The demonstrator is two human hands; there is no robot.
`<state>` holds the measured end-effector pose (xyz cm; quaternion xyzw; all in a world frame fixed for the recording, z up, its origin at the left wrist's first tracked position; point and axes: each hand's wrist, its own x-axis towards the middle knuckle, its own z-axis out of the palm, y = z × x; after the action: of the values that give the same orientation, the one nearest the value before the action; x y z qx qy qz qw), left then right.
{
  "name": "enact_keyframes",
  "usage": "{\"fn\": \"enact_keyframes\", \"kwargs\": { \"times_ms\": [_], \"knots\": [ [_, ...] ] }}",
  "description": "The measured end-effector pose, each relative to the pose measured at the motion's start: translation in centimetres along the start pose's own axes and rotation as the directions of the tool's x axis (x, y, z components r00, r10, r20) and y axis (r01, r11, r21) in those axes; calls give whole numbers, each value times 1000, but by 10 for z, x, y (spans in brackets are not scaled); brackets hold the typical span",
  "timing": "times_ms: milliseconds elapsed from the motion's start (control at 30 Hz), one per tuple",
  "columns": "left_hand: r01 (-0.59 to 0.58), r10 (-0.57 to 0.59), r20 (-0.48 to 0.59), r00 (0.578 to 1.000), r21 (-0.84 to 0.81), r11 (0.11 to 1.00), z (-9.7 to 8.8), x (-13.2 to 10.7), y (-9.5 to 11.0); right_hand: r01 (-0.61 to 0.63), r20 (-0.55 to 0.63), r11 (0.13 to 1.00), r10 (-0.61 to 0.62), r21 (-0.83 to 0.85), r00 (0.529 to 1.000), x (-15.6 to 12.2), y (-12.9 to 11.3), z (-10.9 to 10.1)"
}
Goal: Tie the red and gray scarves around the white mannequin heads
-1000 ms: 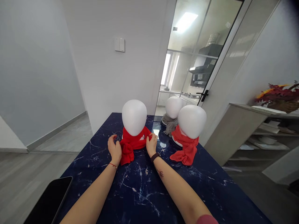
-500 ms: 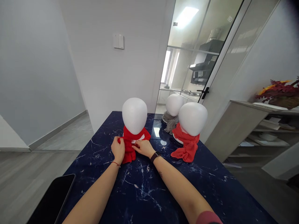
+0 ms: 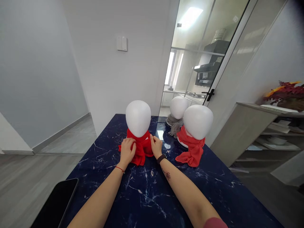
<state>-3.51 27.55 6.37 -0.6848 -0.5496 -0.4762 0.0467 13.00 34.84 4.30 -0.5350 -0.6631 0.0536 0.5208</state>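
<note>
A smooth white mannequin head stands upright in front of me, with a red scarf around its neck and an end hanging down in front. My left hand lies against the scarf's left side, its fingers curled over the cloth. On the right side, my right hand pinches the scarf's edge between thumb and fingers. The cloth hides part of the head's white base. To the right, a second white mannequin head wears a coral-red scarf, its end spread on the table.
Behind the second head is a third mannequin head with a grey scarf. A dark phone lies at the left edge of the blue marbled table. Beyond are a glass door and a shelf unit at right.
My right hand has moved from the scarf's front to its right edge. My left hand has shifted slightly right, over the cloth. The scarf now covers more of the white base.
</note>
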Motion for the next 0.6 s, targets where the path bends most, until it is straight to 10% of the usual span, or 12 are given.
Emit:
{"fn": "enact_keyframes", "kwargs": {
  "times_ms": [133,433,600],
  "knots": [
    [-27,-35,255,966,237,971,2,0,10,-159,-102,981,170,111,980,7,7,-3],
    [532,-518,-149,842,386,754,7,0,-27,-458,-306,886,455,68,836,29,44,-21],
    [477,-431,-214,876,261,839,11,0,-29,-241,-153,953,215,-184,965,17,16,-15]
  ]
}}
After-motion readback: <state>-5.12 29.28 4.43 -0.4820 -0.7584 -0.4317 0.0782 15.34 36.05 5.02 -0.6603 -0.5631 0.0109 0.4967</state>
